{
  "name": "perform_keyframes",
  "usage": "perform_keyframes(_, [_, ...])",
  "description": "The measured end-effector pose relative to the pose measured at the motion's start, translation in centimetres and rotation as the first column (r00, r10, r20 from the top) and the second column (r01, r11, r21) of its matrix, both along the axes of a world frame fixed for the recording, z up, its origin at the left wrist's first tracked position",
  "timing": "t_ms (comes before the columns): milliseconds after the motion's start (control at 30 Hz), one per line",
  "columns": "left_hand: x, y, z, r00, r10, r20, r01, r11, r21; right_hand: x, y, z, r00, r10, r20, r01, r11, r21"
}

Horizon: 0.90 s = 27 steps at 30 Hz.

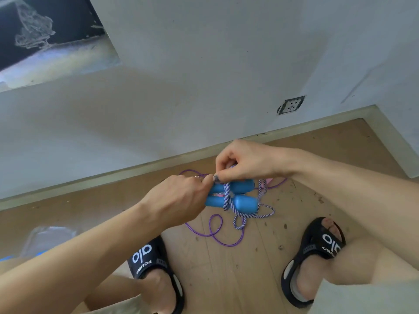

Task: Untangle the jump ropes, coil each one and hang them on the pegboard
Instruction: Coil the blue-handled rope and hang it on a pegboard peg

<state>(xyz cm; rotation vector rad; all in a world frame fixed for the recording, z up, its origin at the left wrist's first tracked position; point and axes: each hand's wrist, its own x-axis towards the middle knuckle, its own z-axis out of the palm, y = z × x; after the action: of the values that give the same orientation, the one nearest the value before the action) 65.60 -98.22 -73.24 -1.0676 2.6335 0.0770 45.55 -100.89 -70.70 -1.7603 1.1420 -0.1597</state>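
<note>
Two blue jump-rope handles (243, 201) lie side by side in the air above the floor, bound by turns of a purple-and-white braided rope (226, 196). My left hand (181, 198) grips the handles' left ends. My right hand (247, 162) pinches the braided rope just above the handles. Loops of that rope hang down to the right. A thin purple jump rope (214, 232) lies in loose loops on the floor beneath. A pink piece (268, 181) shows behind the handles; what it is cannot be made out.
I crouch on a wooden floor (226, 279) with my feet in black slides (156, 268) on either side. A white wall with a baseboard and a power socket (291, 105) stands just ahead. A clear plastic bag (47, 239) lies at the left.
</note>
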Motion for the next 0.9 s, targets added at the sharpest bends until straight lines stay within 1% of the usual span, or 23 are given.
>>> perform_keyframes(167, [0.0, 1.1, 0.9, 0.979, -0.064, -0.192, 0.078, 0.994, 0.071, -0.7, -0.9, -0.7, 0.988, -0.155, 0.004, 0.154, 0.979, -0.134])
perform_keyframes(267, [0.3, 0.7, 1.3, 0.941, -0.047, -0.334, 0.066, 0.997, 0.046, 0.1, -1.1, -1.2, 0.977, -0.210, 0.021, 0.211, 0.966, -0.152])
perform_keyframes(333, [0.4, 0.3, 1.5, 0.918, -0.027, -0.396, 0.048, 0.998, 0.042, 0.6, -1.5, -1.3, 0.965, -0.257, 0.055, 0.262, 0.949, -0.175])
perform_keyframes(400, [0.5, 0.3, 1.7, 0.884, 0.004, -0.467, 0.020, 0.999, 0.047, 1.3, -1.7, -1.9, 0.947, -0.313, 0.076, 0.320, 0.939, -0.124])
perform_keyframes(500, [0.5, 0.2, 1.8, 0.812, 0.123, -0.570, -0.070, 0.991, 0.113, 0.5, -1.0, -4.6, 0.904, -0.408, 0.129, 0.404, 0.913, 0.059])
perform_keyframes(567, [0.4, -0.3, 2.0, 0.779, 0.194, -0.597, -0.135, 0.981, 0.142, -0.3, 0.0, -6.2, 0.904, -0.410, 0.119, 0.400, 0.911, 0.099])
perform_keyframes(600, [0.3, -0.6, 2.1, 0.761, 0.231, -0.606, -0.174, 0.973, 0.152, -0.3, 0.6, -6.3, 0.905, -0.408, 0.121, 0.401, 0.913, 0.074])
perform_keyframes(667, [0.3, -1.4, 1.7, 0.728, 0.315, -0.609, -0.267, 0.948, 0.172, 0.7, 1.0, -5.6, 0.846, -0.519, 0.123, 0.520, 0.854, 0.023])
perform_keyframes(733, [0.4, -2.2, 1.0, 0.717, 0.380, -0.584, -0.344, 0.922, 0.177, 2.2, 1.2, -4.8, 0.775, -0.612, 0.161, 0.617, 0.787, 0.022])
perform_keyframes(800, [0.8, -3.2, 0.1, 0.707, 0.452, -0.543, -0.424, 0.886, 0.187, 3.2, 1.9, -4.4, 0.785, -0.599, 0.159, 0.607, 0.795, 0.001])
perform_keyframes(867, [1.5, -4.2, -0.7, 0.704, 0.525, -0.479, -0.496, 0.845, 0.197, 3.6, 3.3, -4.3, 0.832, -0.539, 0.128, 0.547, 0.836, -0.036])
perform_keyframes(900, [1.9, -4.5, -1.1, 0.710, 0.547, -0.444, -0.520, 0.832, 0.194, 3.7, 4.0, -4.0, 0.856, -0.497, 0.139, 0.508, 0.859, -0.056])
